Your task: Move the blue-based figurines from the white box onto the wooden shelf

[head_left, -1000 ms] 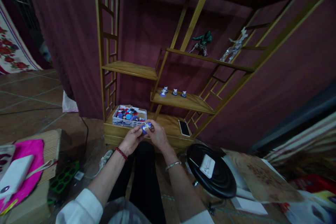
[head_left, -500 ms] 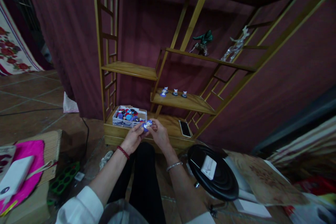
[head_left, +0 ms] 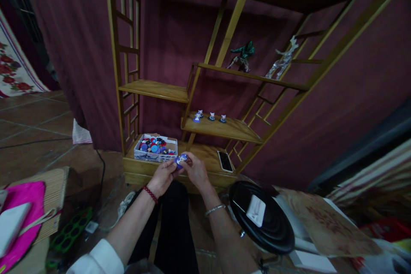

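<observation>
A small purple-and-white figurine [head_left: 181, 160] is pinched between my two hands, just in front of the lowest shelf. My left hand [head_left: 163, 176] grips its base from the left, a red beaded bracelet on the wrist. From the right, my right hand [head_left: 196, 171] closes its fingers on the figurine's other side; a silver bangle circles that wrist. Left of my hands, a printed box [head_left: 150, 155] full of red, blue and purple figurines stands on the lowest shelf. On the middle shelf, several similar small figurines [head_left: 212, 116] stand upright, one of them purple at the left.
The wooden display shelf [head_left: 154, 90] holds a green figure [head_left: 242, 56] and a clear deer-like ornament [head_left: 282, 60] higher up. A phone [head_left: 225, 161] lies on the lowest shelf. A black round stool [head_left: 272, 227] stands right; a pink item [head_left: 32, 205] lies left.
Both hands still hold the figurine, its top now turned slightly. My view has shifted a little, so the shelf appears lower and further left.
</observation>
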`<state>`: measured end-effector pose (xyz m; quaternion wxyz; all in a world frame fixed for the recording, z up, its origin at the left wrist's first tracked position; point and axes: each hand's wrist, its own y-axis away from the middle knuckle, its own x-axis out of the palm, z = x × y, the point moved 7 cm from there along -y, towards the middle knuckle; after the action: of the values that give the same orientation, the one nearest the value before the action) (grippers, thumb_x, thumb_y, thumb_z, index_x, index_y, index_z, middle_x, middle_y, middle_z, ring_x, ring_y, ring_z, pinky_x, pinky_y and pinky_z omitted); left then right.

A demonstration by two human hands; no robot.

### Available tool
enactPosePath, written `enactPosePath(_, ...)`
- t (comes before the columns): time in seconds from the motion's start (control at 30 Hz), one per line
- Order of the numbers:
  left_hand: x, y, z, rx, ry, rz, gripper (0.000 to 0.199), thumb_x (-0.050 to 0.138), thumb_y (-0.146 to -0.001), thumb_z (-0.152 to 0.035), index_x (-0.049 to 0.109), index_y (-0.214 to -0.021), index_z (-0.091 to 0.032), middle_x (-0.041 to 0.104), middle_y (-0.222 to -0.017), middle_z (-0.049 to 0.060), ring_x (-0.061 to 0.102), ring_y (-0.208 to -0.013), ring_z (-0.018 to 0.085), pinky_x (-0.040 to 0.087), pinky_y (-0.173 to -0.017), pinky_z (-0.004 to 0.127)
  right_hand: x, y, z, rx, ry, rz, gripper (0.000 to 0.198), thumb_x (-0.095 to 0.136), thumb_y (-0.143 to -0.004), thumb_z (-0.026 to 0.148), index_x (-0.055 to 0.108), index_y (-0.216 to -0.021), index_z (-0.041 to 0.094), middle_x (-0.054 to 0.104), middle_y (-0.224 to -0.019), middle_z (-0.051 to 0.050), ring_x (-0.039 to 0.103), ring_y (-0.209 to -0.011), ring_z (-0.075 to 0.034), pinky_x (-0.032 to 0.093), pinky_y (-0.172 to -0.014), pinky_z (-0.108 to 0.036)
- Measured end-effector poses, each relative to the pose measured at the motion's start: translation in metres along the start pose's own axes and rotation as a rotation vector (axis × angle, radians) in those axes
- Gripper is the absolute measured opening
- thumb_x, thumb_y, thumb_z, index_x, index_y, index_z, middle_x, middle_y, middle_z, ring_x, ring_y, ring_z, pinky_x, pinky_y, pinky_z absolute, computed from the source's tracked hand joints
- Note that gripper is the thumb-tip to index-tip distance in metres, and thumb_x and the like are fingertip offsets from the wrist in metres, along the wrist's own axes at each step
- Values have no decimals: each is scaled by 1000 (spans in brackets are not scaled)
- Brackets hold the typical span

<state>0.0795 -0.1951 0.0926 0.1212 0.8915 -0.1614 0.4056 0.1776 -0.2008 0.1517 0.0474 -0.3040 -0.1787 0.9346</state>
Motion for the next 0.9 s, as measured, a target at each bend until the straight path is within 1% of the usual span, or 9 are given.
enactPosePath(0.13, 6, -4, 6, -22, 0, 14, 12, 56, -71, -6, 65, -78, -10, 64, -85, 6, 58, -81, 14, 44, -86, 34, -7, -2, -9, -30, 23, 20, 24, 54, -71, 22, 57, -95, 22, 63, -85, -1, 59, -75, -13, 47, -71, -27)
enactPosePath(0.33, 17, -15, 13, -53, -4, 23, 10, 56, -71, -5, 64, -76, -8, 64, -82, 7, 59, -79, 13, 43, -87, 35, -21, -9, -15, -14, 49, 52, 23, 55, -70, 20, 57, -92, 21, 63, -84, -1, 59, -74, -13, 47, -69, -26)
enactPosePath(0.47, 29, -27, 13, -53, 15, 23, 12, 55, -71, -3, 64, -74, -9, 64, -80, 6, 58, -79, 13, 42, -88, 36, -35, -16, -20, 6, 30, 15, 24, 54, -70, 22, 55, -95, 22, 63, -85, 0, 59, -73, -13, 48, -70, -27)
enactPosePath(0.57, 38, -37, 14, -55, 23, 13, 13, 54, -71, -1, 64, -73, -9, 64, -84, 7, 58, -81, 13, 42, -89, 36, -46, -21, -24, 14, 8, -28, 28, 55, -70, 23, 53, -98, 22, 63, -87, -1, 60, -76, -14, 48, -72, -29)
enactPosePath(0.73, 50, -50, 18, -67, 22, 2, 15, 54, -71, -1, 64, -76, -10, 64, -85, 7, 58, -81, 15, 43, -86, 35, -59, -27, -30, 20, -32, -71, 22, 54, -70, 25, 54, -92, 21, 64, -83, -1, 61, -74, -15, 49, -71, -30)
enactPosePath(0.9, 58, -61, 21, -84, 27, -28, 15, 54, -71, 0, 64, -73, -9, 64, -83, 8, 58, -79, 14, 44, -84, 34, -71, -32, -35, 23, 0, -112, 23, 54, -70, 26, 55, -93, 22, 65, -85, -1, 61, -75, -15, 49, -71, -30)
